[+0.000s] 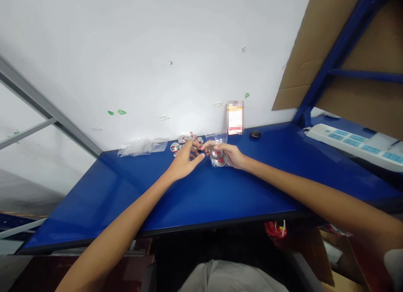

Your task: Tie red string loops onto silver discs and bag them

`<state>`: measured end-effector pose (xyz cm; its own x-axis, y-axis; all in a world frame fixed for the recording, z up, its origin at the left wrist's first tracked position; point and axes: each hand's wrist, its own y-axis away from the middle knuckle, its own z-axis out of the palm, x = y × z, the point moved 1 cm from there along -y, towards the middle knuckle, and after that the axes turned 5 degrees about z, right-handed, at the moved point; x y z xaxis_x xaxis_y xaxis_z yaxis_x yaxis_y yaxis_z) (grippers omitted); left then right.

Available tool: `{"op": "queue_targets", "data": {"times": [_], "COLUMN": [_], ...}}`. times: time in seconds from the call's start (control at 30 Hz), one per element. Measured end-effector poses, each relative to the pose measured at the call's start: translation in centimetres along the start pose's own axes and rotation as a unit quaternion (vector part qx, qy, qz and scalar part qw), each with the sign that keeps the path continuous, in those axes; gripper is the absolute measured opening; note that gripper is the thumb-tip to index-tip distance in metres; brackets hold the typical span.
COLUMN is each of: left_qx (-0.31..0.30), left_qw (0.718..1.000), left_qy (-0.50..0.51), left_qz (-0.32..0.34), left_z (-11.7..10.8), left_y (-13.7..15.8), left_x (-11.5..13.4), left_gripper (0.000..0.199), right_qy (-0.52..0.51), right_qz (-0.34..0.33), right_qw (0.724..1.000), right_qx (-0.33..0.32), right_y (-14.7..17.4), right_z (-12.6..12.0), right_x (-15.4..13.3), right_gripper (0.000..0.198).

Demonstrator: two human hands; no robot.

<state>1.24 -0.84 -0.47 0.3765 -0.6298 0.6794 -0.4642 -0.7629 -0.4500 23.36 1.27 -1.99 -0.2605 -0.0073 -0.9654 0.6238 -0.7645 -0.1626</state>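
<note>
The right hand (232,152) grasps the clear bag (222,138) of metal discs (216,154) near the tabletop's (189,204) rear edge; the left hand (183,161) is released, fingers parted, beside loose discs (175,147). Expect light, soft, slippery film; pinch its side edge. The card's (235,116) print is illegible.

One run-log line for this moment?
left hand: by silver discs | right hand: at filled clear bag | surface: blue table
</note>
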Motion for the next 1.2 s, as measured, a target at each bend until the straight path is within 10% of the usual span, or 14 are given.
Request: {"op": "queue_targets", "data": {"times": [0.23,0.47,0.77,1.03,1.2], "left_qx": [0.120,-0.076,-0.179,-0.082,-0.096], "left_qw": [0.980,0.986,0.979,0.996,0.989], "left_qy": [-0.080,-0.075,-0.009,0.022,0.065], "left_qz": [0.135,0.130,0.094,-0.036,-0.094], "left_z": [-0.9,-3.0,-2.2,-3.3,-3.2], "left_y": [0.1,-0.2,0.0,-0.3,-0.5], "left_x": [2.8,4.4,4.5,4.3,4.2], "left_gripper": [0.014,0.029,0.021,0.019,0.022], "right_qy": [0.004,-0.051,-0.059,0.021,0.293], "right_qz": [0.002,0.133,0.231,0.140,0.006], "right_qw": [0.999,0.972,0.938,0.964,0.950], "right_qx": [-0.055,-0.189,-0.252,-0.223,-0.109], "right_y": [0.3,1.2,1.5,1.1,1.3], "right_z": [1.2,2.0,1.8,1.7,2.1], "right_x": [-0.3,-0.2,0.0,-0.4,-1.5], "right_gripper": [0.027,0.032,0.031,0.035,0.040]}}
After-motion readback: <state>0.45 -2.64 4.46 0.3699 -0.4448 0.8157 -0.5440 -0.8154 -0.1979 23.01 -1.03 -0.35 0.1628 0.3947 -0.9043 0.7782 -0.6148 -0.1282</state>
